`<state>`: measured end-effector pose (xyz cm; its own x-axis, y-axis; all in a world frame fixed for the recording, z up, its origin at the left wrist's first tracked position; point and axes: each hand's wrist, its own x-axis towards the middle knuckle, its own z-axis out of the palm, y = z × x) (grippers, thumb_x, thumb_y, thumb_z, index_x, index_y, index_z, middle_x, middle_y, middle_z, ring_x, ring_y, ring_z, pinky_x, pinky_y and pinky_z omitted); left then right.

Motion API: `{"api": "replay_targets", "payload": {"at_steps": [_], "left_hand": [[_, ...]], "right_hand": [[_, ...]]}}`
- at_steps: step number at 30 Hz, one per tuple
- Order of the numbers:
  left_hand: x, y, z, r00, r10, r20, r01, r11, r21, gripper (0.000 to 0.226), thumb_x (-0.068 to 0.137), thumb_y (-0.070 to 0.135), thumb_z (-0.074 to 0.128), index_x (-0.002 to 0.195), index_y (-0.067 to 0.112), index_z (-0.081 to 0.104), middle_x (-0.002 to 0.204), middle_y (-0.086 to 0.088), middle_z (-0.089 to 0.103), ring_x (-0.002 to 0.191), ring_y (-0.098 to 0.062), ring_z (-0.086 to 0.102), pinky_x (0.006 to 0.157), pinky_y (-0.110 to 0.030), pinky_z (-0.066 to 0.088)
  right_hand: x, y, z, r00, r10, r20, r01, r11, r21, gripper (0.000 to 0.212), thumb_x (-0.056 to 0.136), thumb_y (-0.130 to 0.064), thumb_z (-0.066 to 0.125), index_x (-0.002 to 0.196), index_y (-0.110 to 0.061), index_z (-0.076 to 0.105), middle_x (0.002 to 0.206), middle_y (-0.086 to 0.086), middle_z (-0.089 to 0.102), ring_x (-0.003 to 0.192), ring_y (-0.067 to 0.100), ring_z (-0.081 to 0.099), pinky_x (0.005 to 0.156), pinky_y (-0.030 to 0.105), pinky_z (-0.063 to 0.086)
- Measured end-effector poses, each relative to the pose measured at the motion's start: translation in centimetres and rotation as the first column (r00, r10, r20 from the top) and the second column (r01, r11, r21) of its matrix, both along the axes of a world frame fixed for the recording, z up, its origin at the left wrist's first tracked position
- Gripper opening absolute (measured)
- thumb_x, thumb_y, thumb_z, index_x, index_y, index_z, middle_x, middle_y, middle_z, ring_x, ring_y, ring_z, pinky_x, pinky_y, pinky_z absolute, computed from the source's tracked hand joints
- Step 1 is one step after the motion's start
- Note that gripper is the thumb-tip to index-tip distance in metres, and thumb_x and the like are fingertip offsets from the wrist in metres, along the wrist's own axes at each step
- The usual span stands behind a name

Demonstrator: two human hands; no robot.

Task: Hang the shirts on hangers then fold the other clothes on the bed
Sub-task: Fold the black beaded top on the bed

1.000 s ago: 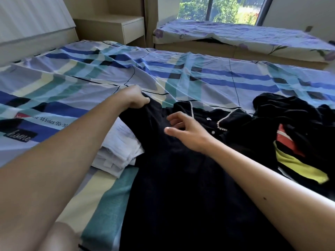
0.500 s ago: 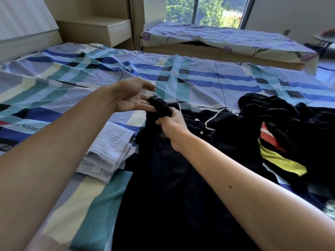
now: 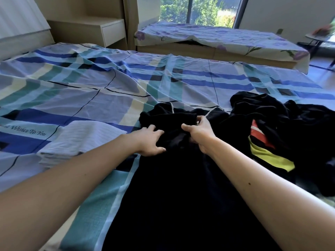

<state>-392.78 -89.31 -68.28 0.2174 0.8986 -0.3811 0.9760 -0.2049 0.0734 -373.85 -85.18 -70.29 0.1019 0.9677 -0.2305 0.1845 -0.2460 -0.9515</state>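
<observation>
A long black garment (image 3: pixel 174 192) with pearl trim at the neck lies spread down the bed toward me. Its top part is bunched up between my hands. My left hand (image 3: pixel 150 140) grips the bunched black fabric on the left side. On the right side my right hand (image 3: pixel 200 134) grips the same fabric, just below the pearl trim. A folded white cloth (image 3: pixel 79 140) lies to the left of the garment. To the right lies a heap of dark clothes (image 3: pixel 282 120), one with red and yellow stripes.
The bed carries a blue, teal and cream checked sheet (image 3: pixel 108 84). Beyond it stands a low bench with a floral cover (image 3: pixel 217 38) under a window, and a wooden nightstand (image 3: pixel 101 31) at the back left.
The left sleeve has been folded in over the garment's chest. Both hands have come down from the shoulder to the bunched fabric at the chest.
</observation>
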Motion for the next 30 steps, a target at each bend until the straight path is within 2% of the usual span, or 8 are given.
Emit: {"api": "replay_targets", "payload": {"at_steps": [4, 9, 12, 15, 19, 21, 25, 30], "left_hand": [[0.7, -0.4, -0.6, 0.986, -0.025, -0.163, 0.019, 0.999, -0.039, 0.088, 0.089, 0.071, 0.047, 0.159, 0.028, 0.014, 0.164, -0.011, 0.012, 0.149, -0.032, 0.017, 0.113, -0.053, 0.035], [1.9, 2.9, 1.1, 0.998, 0.031, -0.063, -0.015, 0.968, 0.251, 0.063, 0.090, 0.065, 0.051, 0.139, 0.025, 0.051, 0.138, -0.012, 0.047, 0.129, -0.032, 0.040, 0.105, -0.046, 0.041], [2.4, 6.3, 0.8, 0.990, 0.141, 0.000, -0.131, 0.922, 0.364, 0.072, 0.085, 0.064, 0.060, 0.139, 0.019, 0.046, 0.140, -0.017, 0.046, 0.132, -0.036, 0.038, 0.107, -0.046, 0.038], [2.1, 9.7, 0.2, 0.947, 0.311, 0.080, -0.321, 0.926, 0.200, 0.109, 0.071, 0.068, 0.075, 0.152, 0.014, 0.027, 0.152, -0.020, 0.036, 0.140, -0.039, 0.033, 0.113, -0.046, 0.035], [3.0, 12.3, 0.9, 0.907, 0.396, 0.143, -0.400, 0.916, 0.004, 0.123, 0.061, 0.048, 0.092, 0.153, 0.003, 0.022, 0.148, -0.019, 0.046, 0.130, -0.036, 0.050, 0.104, -0.041, 0.046], [3.7, 12.9, 1.5, 0.925, 0.359, 0.122, -0.361, 0.933, -0.006, 0.088, 0.064, 0.039, 0.093, 0.131, 0.001, 0.050, 0.126, -0.016, 0.061, 0.106, -0.032, 0.063, 0.085, -0.036, 0.054], [3.8, 14.5, 2.6, 0.955, 0.295, 0.039, -0.295, 0.955, -0.017, 0.056, 0.069, 0.030, 0.090, 0.110, 0.001, 0.063, 0.104, -0.015, 0.067, 0.088, -0.033, 0.068, 0.063, -0.032, 0.053], [3.2, 16.9, 5.2, 0.941, 0.311, 0.129, -0.337, 0.857, 0.389, 0.049, 0.078, 0.029, 0.076, 0.123, 0.017, 0.063, 0.118, -0.013, 0.063, 0.115, -0.034, 0.060, 0.107, -0.047, 0.038]], "right_hand": [[2.1, -0.4, -0.6, 0.863, 0.146, 0.483, -0.158, 0.987, -0.017, 0.080, 0.072, -0.019, 0.085, 0.138, -0.019, 0.040, 0.118, 0.005, 0.059, 0.104, 0.031, 0.064, 0.092, 0.040, 0.054], [5.7, 2.6, 2.7, 0.714, 0.040, 0.699, -0.290, 0.925, 0.243, 0.064, 0.074, -0.010, 0.070, 0.134, -0.016, 0.051, 0.126, 0.012, 0.057, 0.120, 0.030, 0.055, 0.104, 0.038, 0.045], [8.5, 5.6, 4.8, 0.459, 0.215, 0.862, -0.397, 0.918, -0.018, 0.089, 0.074, -0.010, 0.077, 0.152, -0.019, 0.035, 0.146, 0.015, 0.037, 0.137, 0.032, 0.038, 0.114, 0.038, 0.036], [10.4, 8.6, 4.9, 0.214, 0.379, 0.900, -0.336, 0.894, -0.296, 0.126, 0.064, -0.024, 0.091, 0.160, -0.024, 0.009, 0.156, 0.019, 0.024, 0.145, 0.038, 0.029, 0.117, 0.043, 0.034], [10.9, 10.6, 3.3, 0.176, 0.498, 0.849, -0.328, 0.843, -0.427, 0.140, 0.038, -0.047, 0.094, 0.153, -0.015, 0.020, 0.145, 0.017, 0.046, 0.132, 0.035, 0.048, 0.110, 0.041, 0.043], [10.8, 11.0, 2.5, 0.190, 0.464, 0.865, -0.334, 0.859, -0.388, 0.114, 0.050, -0.039, 0.096, 0.144, -0.010, 0.037, 0.134, 0.014, 0.055, 0.124, 0.033, 0.055, 0.105, 0.039, 0.048], [10.4, 11.4, 2.8, 0.284, 0.541, 0.792, -0.378, 0.822, -0.425, 0.048, 0.071, -0.014, 0.085, 0.116, -0.012, 0.067, 0.107, 0.010, 0.071, 0.092, 0.027, 0.068, 0.078, 0.032, 0.057], [10.9, 12.1, 6.4, 0.466, -0.032, 0.884, -0.162, 0.979, 0.121, 0.038, 0.084, -0.012, 0.062, 0.120, -0.019, 0.058, 0.124, 0.018, 0.061, 0.117, 0.039, 0.060, 0.096, 0.043, 0.049]]}}
